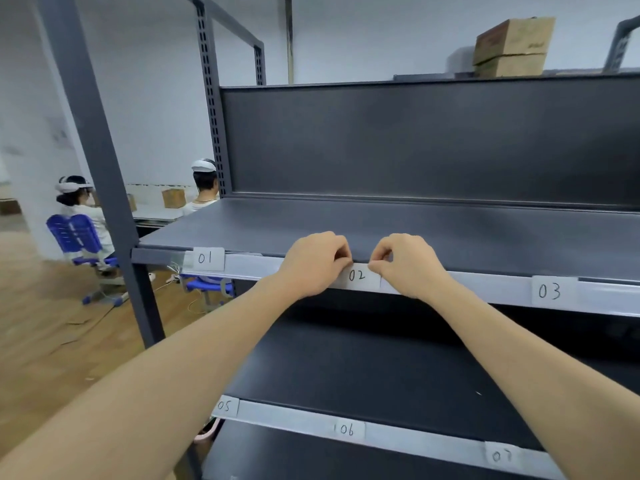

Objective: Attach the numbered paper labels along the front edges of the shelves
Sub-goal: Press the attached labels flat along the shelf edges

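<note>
Two hands at work: my left hand (317,263) and right hand (403,263) pinch the top corners of the white paper label marked 02 (360,276), seated mid-edge on the dark grey metal shelf (415,233). Step, I judge: fixing. Next: press flat, level.

Your arms reach forward, wrists level. Your left hand (317,263) and right hand (405,263) sit side by side, nearly touching, fingers curled and pinched, backs up.
</note>
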The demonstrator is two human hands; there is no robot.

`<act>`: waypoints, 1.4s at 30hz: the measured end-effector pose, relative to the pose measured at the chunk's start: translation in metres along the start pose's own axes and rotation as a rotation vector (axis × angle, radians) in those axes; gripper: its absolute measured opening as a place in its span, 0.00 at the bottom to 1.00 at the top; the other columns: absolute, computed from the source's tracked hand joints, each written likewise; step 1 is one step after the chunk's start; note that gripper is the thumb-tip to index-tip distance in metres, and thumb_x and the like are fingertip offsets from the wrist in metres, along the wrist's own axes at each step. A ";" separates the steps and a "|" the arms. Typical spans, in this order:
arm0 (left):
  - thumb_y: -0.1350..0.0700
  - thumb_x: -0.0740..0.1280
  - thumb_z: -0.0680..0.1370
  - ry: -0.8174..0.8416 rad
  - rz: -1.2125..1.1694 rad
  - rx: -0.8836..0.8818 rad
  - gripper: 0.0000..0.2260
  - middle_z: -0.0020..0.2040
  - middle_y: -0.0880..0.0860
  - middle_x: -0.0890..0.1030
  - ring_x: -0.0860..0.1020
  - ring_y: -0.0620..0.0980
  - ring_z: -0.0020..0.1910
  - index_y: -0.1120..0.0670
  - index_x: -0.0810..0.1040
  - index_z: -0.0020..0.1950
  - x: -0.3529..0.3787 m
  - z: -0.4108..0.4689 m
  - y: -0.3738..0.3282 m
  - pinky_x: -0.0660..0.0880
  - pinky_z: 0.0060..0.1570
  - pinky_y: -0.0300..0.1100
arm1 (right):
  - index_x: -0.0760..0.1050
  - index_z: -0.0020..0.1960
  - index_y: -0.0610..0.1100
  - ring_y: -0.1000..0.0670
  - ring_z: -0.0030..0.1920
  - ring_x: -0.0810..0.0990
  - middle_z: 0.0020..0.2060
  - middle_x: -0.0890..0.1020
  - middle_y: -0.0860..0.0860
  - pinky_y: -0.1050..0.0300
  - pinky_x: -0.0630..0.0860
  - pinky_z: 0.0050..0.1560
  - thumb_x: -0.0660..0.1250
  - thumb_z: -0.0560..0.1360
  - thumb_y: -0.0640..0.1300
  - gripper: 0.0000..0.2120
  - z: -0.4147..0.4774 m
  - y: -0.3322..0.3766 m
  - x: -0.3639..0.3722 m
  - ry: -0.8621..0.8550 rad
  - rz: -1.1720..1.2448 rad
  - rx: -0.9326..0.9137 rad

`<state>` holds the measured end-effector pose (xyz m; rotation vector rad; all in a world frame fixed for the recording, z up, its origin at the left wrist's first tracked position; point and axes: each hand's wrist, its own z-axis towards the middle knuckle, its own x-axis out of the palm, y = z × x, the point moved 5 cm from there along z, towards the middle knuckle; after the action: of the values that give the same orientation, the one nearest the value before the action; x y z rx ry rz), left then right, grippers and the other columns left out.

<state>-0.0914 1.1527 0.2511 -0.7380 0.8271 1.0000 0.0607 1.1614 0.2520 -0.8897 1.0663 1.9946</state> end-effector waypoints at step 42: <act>0.51 0.64 0.78 -0.140 -0.032 0.064 0.06 0.46 0.48 0.76 0.72 0.50 0.46 0.52 0.76 0.49 0.012 -0.013 0.004 0.69 0.44 0.43 | 0.80 0.56 0.46 0.54 0.46 0.75 0.52 0.77 0.54 0.59 0.72 0.53 0.65 0.78 0.44 0.09 -0.021 -0.007 0.011 -0.059 0.079 -0.090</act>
<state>-0.0940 1.1485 0.2337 -0.6176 0.7205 0.9807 0.0661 1.1485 0.2312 -0.8420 0.9990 2.1356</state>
